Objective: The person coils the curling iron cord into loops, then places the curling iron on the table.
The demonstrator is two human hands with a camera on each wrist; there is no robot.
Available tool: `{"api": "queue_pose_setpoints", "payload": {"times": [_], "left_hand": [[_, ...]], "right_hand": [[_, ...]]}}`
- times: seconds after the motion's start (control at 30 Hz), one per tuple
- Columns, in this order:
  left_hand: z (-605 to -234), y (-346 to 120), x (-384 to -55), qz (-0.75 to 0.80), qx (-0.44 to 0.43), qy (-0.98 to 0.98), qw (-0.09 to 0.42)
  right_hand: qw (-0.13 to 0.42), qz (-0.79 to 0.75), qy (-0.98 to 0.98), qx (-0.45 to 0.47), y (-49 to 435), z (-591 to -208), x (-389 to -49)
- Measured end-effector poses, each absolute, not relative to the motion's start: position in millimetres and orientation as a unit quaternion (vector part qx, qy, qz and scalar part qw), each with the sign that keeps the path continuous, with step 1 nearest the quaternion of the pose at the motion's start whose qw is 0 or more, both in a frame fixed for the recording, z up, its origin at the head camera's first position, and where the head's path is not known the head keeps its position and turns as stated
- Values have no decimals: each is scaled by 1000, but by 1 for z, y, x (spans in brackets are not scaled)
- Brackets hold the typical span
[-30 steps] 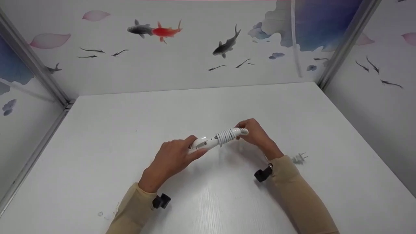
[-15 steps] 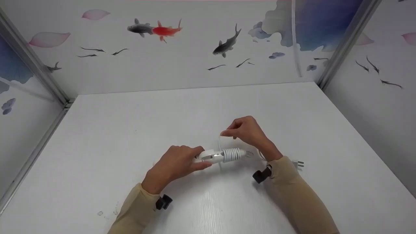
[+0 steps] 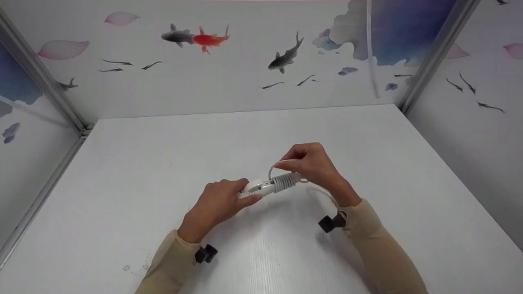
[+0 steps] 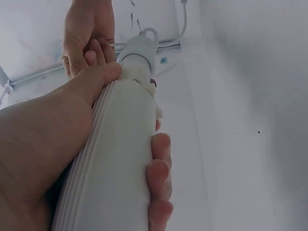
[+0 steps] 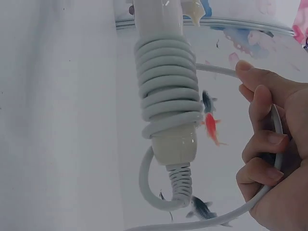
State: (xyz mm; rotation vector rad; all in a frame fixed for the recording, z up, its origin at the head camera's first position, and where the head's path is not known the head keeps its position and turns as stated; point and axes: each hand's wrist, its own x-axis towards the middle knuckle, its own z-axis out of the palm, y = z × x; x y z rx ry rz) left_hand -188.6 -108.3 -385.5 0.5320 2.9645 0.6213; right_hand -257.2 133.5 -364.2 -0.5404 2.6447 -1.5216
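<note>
I see a white handheld appliance slanting from near left to far right. Its pale cord bends back from a ribbed sleeve, wraps the right end in several close turns, then curves off on the far side.

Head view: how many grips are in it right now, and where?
2: the left grip is around the white appliance, left of the coiled cord; the right grip pinches that cord, right of the left grip. No others show.
</note>
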Motion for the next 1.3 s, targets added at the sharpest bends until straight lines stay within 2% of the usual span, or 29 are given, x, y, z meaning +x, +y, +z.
{"api": "queue_pose_setpoints", "payload": {"times": [0.13, 0.4, 0.67, 0.93, 1.3], "left_hand": [[-385, -108, -190, 222, 141, 964, 35], [-380, -110, -192, 233, 86, 968, -10], [-379, -114, -194, 242, 56, 968, -31], [-381, -111, -197, 245, 57, 968, -20], [-381, -112, -194, 245, 53, 967, -53]], "right_hand": [[38, -486, 853, -188, 137, -359, -254], [44, -462, 845, -266, 144, -351, -253], [97, -453, 833, -303, 147, -351, -252], [112, -447, 821, -338, 146, -347, -249], [228, -350, 841, -343, 153, -351, -256]]}}
